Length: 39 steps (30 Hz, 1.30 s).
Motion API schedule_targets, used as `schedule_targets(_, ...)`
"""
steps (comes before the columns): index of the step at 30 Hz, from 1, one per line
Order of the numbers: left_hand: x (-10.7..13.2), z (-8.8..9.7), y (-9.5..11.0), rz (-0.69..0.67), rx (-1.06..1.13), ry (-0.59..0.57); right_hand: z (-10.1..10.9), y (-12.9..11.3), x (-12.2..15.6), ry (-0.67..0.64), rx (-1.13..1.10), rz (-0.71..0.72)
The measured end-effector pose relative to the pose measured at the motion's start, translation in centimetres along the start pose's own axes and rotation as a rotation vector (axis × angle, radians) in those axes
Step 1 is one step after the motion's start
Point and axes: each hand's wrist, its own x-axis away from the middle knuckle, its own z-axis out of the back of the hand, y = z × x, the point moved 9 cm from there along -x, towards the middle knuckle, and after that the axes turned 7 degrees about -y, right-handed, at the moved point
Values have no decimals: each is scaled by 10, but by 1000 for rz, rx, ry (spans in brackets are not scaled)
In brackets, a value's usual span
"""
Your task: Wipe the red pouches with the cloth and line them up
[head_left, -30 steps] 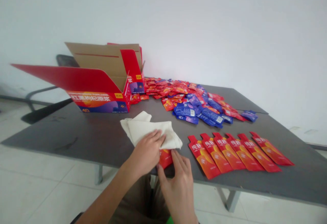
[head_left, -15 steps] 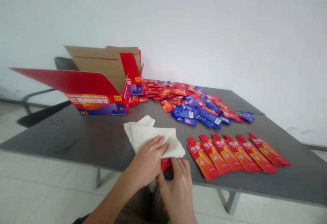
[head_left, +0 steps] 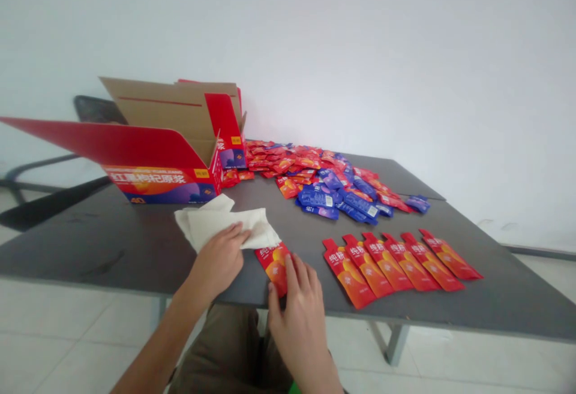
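Shifted leftward since the earlier head view, the folded cream cloth (head_left: 206,226) now bares most of the red pouch (head_left: 272,265). Left hand (head_left: 220,260): fingers extended over the cloth; right hand (head_left: 299,307): thumb and fingertips slightly parted at the pouch's near end and right edge, any pinch impossible to tell. Beyond this grip, rightward, lies a row of six pouches (head_left: 380,263).

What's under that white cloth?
A red pouch pokes out at the right edge of the white cloth, its neck apparently covered. The left hand rests on the cloth. Anything else beneath is hidden, so I can't tell.
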Motion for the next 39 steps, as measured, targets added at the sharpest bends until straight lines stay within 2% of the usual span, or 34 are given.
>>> schedule_targets(5, 16, 0, -19, -5, -38, 28, -16, -18, -29, -147, 99, 66)
schedule_targets(9, 20, -1, -25, -4, -40, 53, -20, -12, -37, -193, 181, 57)
schedule_targets(15, 22, -2, -24, -3, -46, 63, -2, 17, -22, -128, 325, -13)
schedule_targets(20, 23, -2, -25, -7, -25, 78, 10, 35, -13, -78, 356, -11)
schedule_targets(32, 25, -1, -27, 10, 5, 86, 18, 53, -8, 45, 211, -34)
schedule_targets(39, 25, 2, -28, 34, 77, 113, 17, 57, -4, 53, 212, -21)
